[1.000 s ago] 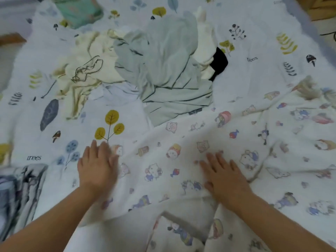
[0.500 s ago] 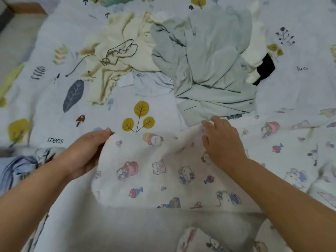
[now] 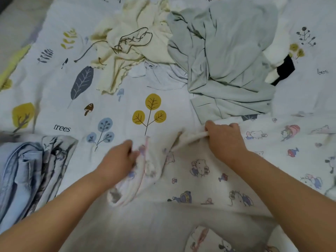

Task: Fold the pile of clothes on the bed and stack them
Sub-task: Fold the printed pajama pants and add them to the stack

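Note:
A white garment with cartoon prints (image 3: 209, 171) lies spread across the near part of the bed. My left hand (image 3: 118, 160) grips a bunched fold of it at its left side, blurred by motion. My right hand (image 3: 223, 140) pinches its rolled upper edge. Farther back lies the unfolded pile: a cream top with a dark drawstring (image 3: 134, 44), a pale grey-green garment (image 3: 227, 57), a light lilac piece (image 3: 163, 75) between them, and something white and black (image 3: 281, 70) at the right.
A folded blue and grey printed garment (image 3: 31, 171) lies at the near left. The bed sheet (image 3: 54, 99) has leaf, tree and mushroom prints. Floor shows past the bed's far left edge (image 3: 14, 19).
Both hands went from lying flat on the cartoon-print garment to gripping it. Its left side has been gathered inward and its top edge rolled up; the view shifted left.

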Demonstrator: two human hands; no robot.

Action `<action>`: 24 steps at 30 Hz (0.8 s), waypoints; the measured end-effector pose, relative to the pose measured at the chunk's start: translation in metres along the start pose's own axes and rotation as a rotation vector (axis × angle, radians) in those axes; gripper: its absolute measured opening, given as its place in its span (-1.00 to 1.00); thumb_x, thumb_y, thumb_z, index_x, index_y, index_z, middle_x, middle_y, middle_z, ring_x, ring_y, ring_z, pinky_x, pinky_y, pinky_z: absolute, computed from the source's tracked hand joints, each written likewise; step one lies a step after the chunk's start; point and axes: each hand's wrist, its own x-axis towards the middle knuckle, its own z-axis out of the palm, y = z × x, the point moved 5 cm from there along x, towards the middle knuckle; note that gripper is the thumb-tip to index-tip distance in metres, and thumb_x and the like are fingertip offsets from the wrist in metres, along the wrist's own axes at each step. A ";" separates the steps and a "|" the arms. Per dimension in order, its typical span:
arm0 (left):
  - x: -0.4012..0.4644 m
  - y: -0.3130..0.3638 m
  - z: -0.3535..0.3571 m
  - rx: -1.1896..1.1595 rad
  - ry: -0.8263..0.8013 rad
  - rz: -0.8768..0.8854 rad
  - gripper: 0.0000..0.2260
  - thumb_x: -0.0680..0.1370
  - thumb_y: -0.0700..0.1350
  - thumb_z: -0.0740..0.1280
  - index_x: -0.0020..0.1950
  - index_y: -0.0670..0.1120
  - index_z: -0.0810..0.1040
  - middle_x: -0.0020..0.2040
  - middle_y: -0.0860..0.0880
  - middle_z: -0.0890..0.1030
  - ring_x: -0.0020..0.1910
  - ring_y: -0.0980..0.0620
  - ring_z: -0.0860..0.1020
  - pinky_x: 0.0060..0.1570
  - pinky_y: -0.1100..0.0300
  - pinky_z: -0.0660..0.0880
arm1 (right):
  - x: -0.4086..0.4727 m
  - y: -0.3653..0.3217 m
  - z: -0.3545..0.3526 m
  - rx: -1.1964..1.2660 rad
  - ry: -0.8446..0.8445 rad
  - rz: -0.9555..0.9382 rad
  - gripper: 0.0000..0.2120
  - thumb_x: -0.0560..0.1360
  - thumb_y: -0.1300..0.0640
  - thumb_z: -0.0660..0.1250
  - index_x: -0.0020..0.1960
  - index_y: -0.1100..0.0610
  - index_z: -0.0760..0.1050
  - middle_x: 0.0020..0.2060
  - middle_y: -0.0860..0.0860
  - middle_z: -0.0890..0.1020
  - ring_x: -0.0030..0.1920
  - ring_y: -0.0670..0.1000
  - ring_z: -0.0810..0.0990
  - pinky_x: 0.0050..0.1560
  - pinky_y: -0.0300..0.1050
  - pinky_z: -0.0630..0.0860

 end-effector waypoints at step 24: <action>0.022 -0.055 -0.062 0.142 0.677 -0.261 -0.48 0.43 -0.24 0.34 0.36 -0.22 0.28 0.22 -0.35 0.39 0.10 -0.38 0.43 0.05 -0.18 0.33 | 0.012 -0.022 0.004 0.266 0.200 0.160 -0.68 0.55 0.22 0.14 0.29 0.25 0.32 0.20 0.22 0.39 0.21 0.18 0.34 0.15 -0.05 0.32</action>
